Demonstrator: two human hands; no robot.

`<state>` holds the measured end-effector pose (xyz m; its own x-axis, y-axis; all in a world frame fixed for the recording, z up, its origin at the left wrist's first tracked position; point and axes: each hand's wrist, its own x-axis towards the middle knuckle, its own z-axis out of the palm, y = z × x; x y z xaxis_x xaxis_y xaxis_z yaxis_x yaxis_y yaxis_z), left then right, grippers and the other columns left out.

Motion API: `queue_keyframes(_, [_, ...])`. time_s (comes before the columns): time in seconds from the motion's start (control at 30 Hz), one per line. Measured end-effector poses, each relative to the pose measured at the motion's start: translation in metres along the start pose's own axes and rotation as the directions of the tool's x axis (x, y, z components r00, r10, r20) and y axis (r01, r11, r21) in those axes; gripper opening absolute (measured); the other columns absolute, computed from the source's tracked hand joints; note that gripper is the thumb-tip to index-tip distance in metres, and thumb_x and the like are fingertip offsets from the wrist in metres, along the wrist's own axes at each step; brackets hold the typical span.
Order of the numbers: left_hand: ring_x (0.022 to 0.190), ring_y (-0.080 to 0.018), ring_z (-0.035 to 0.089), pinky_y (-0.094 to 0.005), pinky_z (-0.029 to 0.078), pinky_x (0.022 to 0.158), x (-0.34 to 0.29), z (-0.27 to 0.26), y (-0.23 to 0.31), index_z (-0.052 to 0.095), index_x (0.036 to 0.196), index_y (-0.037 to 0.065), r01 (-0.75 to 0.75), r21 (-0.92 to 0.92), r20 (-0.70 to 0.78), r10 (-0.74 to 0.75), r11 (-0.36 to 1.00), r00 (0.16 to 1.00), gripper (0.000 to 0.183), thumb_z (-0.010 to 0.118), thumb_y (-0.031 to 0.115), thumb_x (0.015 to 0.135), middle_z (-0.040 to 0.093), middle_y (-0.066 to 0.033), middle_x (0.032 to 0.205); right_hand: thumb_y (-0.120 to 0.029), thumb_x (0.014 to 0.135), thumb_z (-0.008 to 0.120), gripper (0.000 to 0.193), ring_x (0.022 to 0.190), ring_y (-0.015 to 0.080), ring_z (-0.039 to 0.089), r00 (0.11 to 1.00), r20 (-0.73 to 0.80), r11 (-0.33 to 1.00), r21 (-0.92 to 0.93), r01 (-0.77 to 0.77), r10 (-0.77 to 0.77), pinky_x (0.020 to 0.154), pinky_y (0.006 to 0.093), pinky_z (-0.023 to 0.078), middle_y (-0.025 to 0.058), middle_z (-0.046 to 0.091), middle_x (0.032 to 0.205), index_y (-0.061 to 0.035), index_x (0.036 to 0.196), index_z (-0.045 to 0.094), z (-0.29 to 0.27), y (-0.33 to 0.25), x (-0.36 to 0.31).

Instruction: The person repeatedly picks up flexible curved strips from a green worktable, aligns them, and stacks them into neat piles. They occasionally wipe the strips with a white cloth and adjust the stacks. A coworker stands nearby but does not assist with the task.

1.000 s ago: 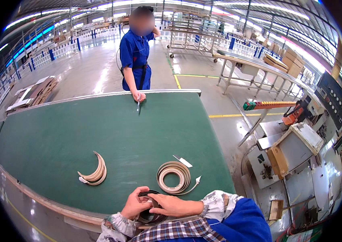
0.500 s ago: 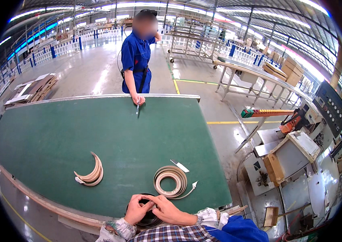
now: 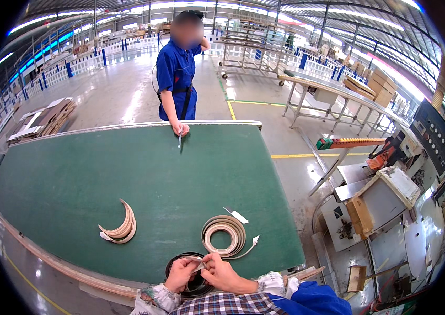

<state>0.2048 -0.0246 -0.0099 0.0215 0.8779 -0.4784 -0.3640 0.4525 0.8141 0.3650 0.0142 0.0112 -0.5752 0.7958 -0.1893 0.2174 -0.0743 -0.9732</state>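
Note:
Close to my body, at the table's near edge, stands a dark coil of banding strip, partly covered by my hands. My left hand has its thumb and fingers pinched together above the coil. Against it my right hand is also closed in a pinch. Between the fingertips shows a small white piece, like paper or tape. Just beyond my right hand lies a beige and brown coil of banding, its loose end tipped white. Beside that coil rests a small white-handled tool with a thin dark tip.
On the green tabletop, a crescent-shaped bundle of beige strips lies to the left. Across the table a person in blue holds a slim metal tool. Machinery with a control panel stands at right.
My fingertips have drawn slightly apart, and the white piece now shows between them. The right hand's fingers are more curled. The person opposite has barely moved.

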Motion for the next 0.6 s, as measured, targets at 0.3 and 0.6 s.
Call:
queue_keyframes(0.3, [0.065,-0.0057,0.055,-0.0205,0.043,0.055,-0.002,0.006,0.009,0.058,0.105,-0.002,-0.288,-0.09,-0.299,0.25,0.953,0.921,0.019,0.052,0.001,0.086,0.062,-0.0026,0.082,-0.022,0.083,0.062,0.043,0.06,0.0204,0.059,0.993,0.115,0.991,-0.126,0.045,-0.031,0.055,0.0321,0.047,0.0092,0.058,0.067,-0.0013,0.113,0.04,-0.01,-0.013,-0.007])
queue_keyframes(0.6, [0.075,-0.0276,0.06,-0.0361,0.049,0.063,-0.01,0.022,0.003,0.065,0.09,0.008,-0.286,0.952,0.075,0.816,0.113,0.573,0.022,0.058,-0.001,0.071,0.058,-0.0107,0.088,-0.019,0.079,0.066,0.065,0.06,0.0217,0.057,0.966,0.022,0.873,-0.424,0.242,-0.258,0.061,0.0348,0.048,0.0123,0.059,0.099,-0.0055,0.133,0.034,-0.052,-0.057,0.014])
